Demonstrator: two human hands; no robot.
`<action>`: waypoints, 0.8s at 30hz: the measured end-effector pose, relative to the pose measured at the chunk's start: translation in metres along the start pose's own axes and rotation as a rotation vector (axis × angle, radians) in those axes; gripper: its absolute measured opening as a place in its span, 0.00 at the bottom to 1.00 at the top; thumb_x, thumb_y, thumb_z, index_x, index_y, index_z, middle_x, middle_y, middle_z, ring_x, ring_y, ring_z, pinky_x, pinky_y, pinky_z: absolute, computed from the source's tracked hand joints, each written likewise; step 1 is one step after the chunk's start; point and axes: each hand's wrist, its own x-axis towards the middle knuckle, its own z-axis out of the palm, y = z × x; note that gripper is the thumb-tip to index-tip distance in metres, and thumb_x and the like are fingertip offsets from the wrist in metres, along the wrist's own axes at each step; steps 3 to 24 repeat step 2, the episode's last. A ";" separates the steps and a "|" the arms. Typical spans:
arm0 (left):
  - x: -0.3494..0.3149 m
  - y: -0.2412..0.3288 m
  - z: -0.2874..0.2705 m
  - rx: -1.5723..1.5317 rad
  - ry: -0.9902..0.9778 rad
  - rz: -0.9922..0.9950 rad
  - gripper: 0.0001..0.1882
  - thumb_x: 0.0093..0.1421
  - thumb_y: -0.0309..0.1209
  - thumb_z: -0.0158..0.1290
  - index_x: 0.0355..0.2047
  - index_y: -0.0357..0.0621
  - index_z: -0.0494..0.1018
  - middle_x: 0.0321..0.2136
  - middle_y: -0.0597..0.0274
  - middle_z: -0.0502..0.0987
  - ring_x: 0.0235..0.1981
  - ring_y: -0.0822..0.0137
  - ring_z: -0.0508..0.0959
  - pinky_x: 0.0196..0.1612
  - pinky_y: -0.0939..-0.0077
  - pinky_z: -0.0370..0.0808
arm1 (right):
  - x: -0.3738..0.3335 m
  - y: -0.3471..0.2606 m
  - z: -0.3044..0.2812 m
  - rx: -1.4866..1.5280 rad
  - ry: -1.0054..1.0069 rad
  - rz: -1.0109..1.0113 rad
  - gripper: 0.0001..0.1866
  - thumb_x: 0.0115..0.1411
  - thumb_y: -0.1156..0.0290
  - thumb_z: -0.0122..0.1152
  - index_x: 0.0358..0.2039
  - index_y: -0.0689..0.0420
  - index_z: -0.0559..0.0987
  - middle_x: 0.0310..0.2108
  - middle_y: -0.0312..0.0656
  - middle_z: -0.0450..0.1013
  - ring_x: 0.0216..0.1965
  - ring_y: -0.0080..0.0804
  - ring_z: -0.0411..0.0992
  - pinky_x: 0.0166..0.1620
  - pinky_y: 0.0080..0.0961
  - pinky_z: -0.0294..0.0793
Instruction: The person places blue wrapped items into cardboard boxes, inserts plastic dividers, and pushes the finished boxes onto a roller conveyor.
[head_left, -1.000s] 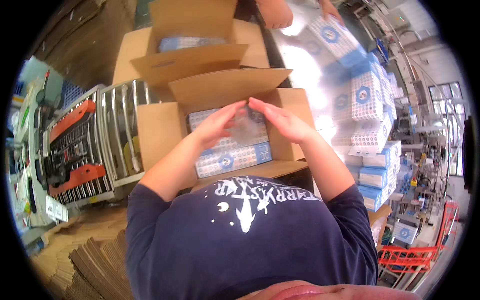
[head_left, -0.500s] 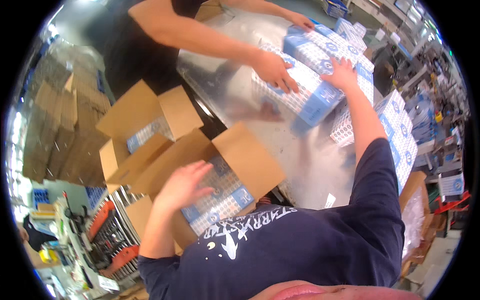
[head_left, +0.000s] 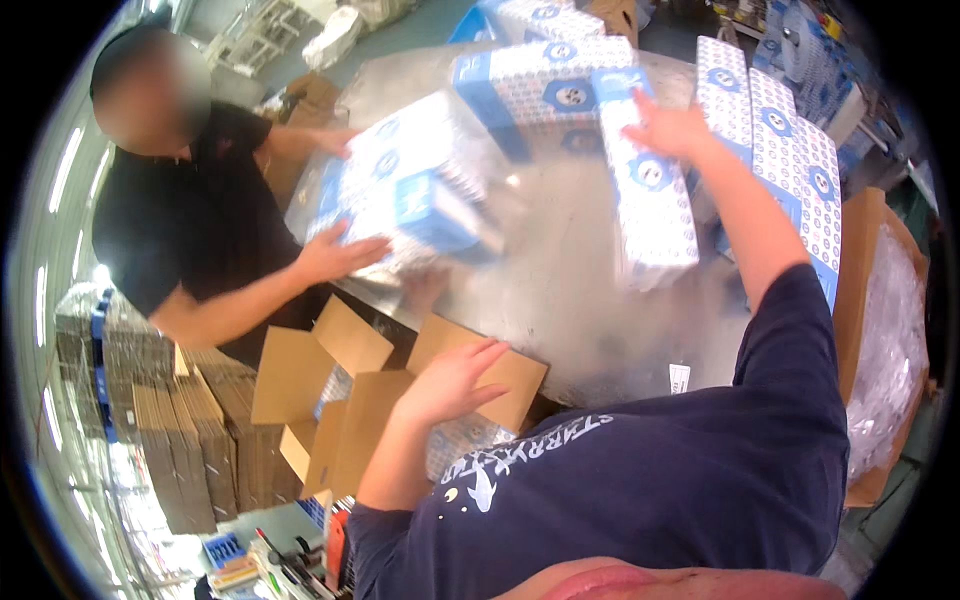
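Note:
My right hand (head_left: 668,130) rests on the far part of a long white and light-blue patterned box (head_left: 650,215) on the metal table, its visible fingers spread on the box. My left hand (head_left: 455,380) is open with fingers stretched, above the nearer open brown carton (head_left: 505,385), holding nothing. Patterned boxes (head_left: 470,435) lie inside that carton, partly hidden by my arm. Across the table, a co-worker's hands (head_left: 345,255) hold a blurred bundle of similar boxes (head_left: 400,180).
Another patterned box (head_left: 550,85) lies at the table's far side. Several more boxes (head_left: 775,135) stand at the right. A second open carton (head_left: 290,380) is on the left, near stacked flat cardboard (head_left: 190,440). A carton with clear plastic (head_left: 890,340) stands at the right edge.
The co-worker has lifted a bundle of boxes away to the left. The long box under my right hand now lies apart from the bundle. My view has shifted left.

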 end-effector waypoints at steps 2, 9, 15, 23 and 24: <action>0.028 0.017 -0.001 0.076 0.041 0.162 0.32 0.53 0.41 0.55 0.56 0.44 0.60 0.52 0.44 0.65 0.52 0.49 0.67 0.53 0.63 0.65 | 0.003 0.015 0.026 0.181 0.121 -0.228 0.48 0.49 0.37 0.52 0.64 0.48 0.49 0.54 0.53 0.64 0.58 0.44 0.60 0.58 0.61 0.45; 0.028 0.017 -0.001 0.076 0.041 0.162 0.32 0.53 0.41 0.55 0.56 0.44 0.60 0.52 0.44 0.65 0.52 0.49 0.67 0.53 0.63 0.65 | 0.003 0.015 0.026 0.181 0.121 -0.228 0.48 0.49 0.37 0.52 0.64 0.48 0.49 0.54 0.53 0.64 0.58 0.44 0.60 0.58 0.61 0.45; 0.028 0.017 -0.001 0.076 0.041 0.162 0.32 0.53 0.41 0.55 0.56 0.44 0.60 0.52 0.44 0.65 0.52 0.49 0.67 0.53 0.63 0.65 | 0.003 0.015 0.026 0.181 0.121 -0.228 0.48 0.49 0.37 0.52 0.64 0.48 0.49 0.54 0.53 0.64 0.58 0.44 0.60 0.58 0.61 0.45; 0.028 0.017 -0.001 0.076 0.041 0.162 0.32 0.53 0.41 0.55 0.56 0.44 0.60 0.52 0.44 0.65 0.52 0.49 0.67 0.53 0.63 0.65 | 0.003 0.015 0.026 0.181 0.121 -0.228 0.48 0.49 0.37 0.52 0.64 0.48 0.49 0.54 0.53 0.64 0.58 0.44 0.60 0.58 0.61 0.45; 0.028 0.017 -0.001 0.076 0.041 0.162 0.32 0.53 0.41 0.55 0.56 0.44 0.60 0.52 0.44 0.65 0.52 0.49 0.67 0.53 0.63 0.65 | 0.003 0.015 0.026 0.181 0.121 -0.228 0.48 0.49 0.37 0.52 0.64 0.48 0.49 0.54 0.53 0.64 0.58 0.44 0.60 0.58 0.61 0.45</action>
